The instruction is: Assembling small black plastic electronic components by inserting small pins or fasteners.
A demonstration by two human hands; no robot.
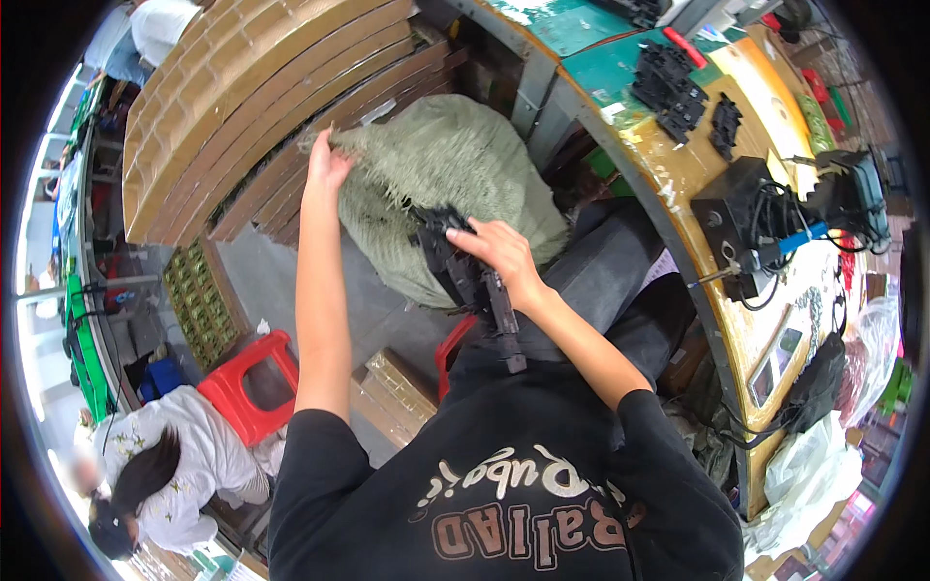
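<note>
A large grey-green woven sack point(446, 145) with frayed edges bulges on the floor in front of me. My left hand point(331, 167) is closed on the sack's frayed rim at its far left. My right hand point(499, 254) is wrapped round a bundle of black plastic parts point(470, 276), thumb lying across the top. The bundle's far end reaches the sack's opening, while its near end points toward my lap. What lies inside the sack is hidden, and I cannot tell the exact kind of the parts.
Stacked cardboard trays point(262, 107) rise at the back left. On the right curves a workbench point(668, 194) bearing more black parts point(668, 92), a black box point(731, 223), a blue-handled screwdriver point(790, 244) and a phone point(775, 366). A red stool point(257, 382) and a seated person point(184, 465) are at left.
</note>
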